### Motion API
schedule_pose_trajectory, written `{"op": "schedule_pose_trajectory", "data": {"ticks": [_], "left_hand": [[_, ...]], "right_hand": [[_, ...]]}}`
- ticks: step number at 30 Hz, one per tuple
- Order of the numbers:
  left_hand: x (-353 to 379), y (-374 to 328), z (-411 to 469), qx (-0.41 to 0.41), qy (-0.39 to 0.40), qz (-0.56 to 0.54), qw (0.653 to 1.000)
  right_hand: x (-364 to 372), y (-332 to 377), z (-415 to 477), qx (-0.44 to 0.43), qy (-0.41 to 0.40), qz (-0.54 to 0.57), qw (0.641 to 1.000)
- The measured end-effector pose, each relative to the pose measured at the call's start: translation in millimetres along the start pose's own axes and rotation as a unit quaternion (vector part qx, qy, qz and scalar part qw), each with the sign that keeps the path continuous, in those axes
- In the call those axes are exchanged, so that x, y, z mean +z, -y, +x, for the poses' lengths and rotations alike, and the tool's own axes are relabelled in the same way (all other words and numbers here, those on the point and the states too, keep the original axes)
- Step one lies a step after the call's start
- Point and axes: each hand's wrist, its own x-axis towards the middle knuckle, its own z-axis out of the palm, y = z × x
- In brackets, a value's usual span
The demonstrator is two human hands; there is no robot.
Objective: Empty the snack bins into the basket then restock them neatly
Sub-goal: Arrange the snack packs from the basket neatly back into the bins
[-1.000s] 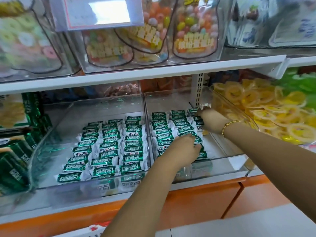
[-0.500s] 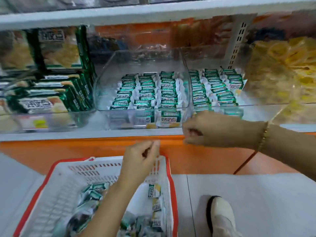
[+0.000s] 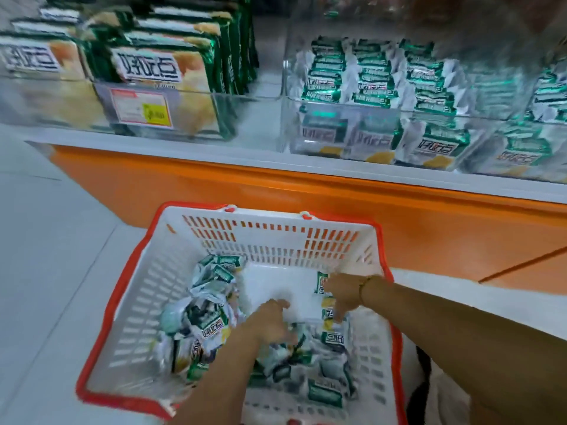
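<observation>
The fingers of the left hand curl down into the loose packets in the middle of the basket. Motion blur hides whether they have hold of one. The right hand, with a bracelet at its wrist, hangs just beside it, toward the basket's right wall. Its fingers point down and touch a packet standing on edge there; I cannot tell whether they pinch it.

Green-and-white packets lie jumbled across the basket's left side and near end, with a bare patch of white bottom at the far middle. The basket, white with a red rim, stands on the floor against the orange base of the shelf.

On the shelf, a clear bin holds neat rows of the same packets. To its left, another bin holds larger packs upright behind a price tag.
</observation>
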Motion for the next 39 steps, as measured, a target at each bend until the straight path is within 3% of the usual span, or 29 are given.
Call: {"op": "schedule_pose_trajectory", "data": {"ticks": [3,6,13,19,23,25,28,30,33,35,39], "left_hand": [[13,7,11,0.0,0.019,0.092,0.996],[16,8,19,-0.004,0.024,0.114,0.993],[15,13,21,-0.026,0.019,0.06,0.998],[16,15,15,-0.049,-0.007,0.001,0.999],[-2,8,8,-0.068,-0.035,-0.106,0.991],[-16,-2,2,-0.083,-0.051,-0.236,0.967],[-35,-27,-10,-0.107,-0.05,-0.49,0.864],[-47,-48,-22,-0.09,-0.032,-0.577,0.811],[-58,-91,-46,-0.013,0.018,-0.657,0.753],[-62,-122,-62,0.055,0.007,-0.679,0.732],[-62,-168,-90,0.14,-0.029,-0.665,0.733]], "right_hand": [[14,2,25,0.01,0.046,-0.048,0.998],[19,13,32,0.029,0.073,-0.068,0.995],[55,7,67,0.036,0.079,-0.002,0.996],[28,21,43,0.057,0.054,0.065,0.995],[3,13,16,0.051,0.001,0.151,0.987],[-14,3,-3,0.028,-0.051,0.236,0.97],[-42,-10,-45,-0.003,-0.116,0.374,0.92],[-58,-15,-81,-0.035,-0.13,0.456,0.88],[-72,-23,-134,-0.052,-0.155,0.502,0.849],[-78,-30,-162,-0.067,-0.181,0.511,0.838],[-80,-41,-214,-0.049,-0.25,0.504,0.825]]}}
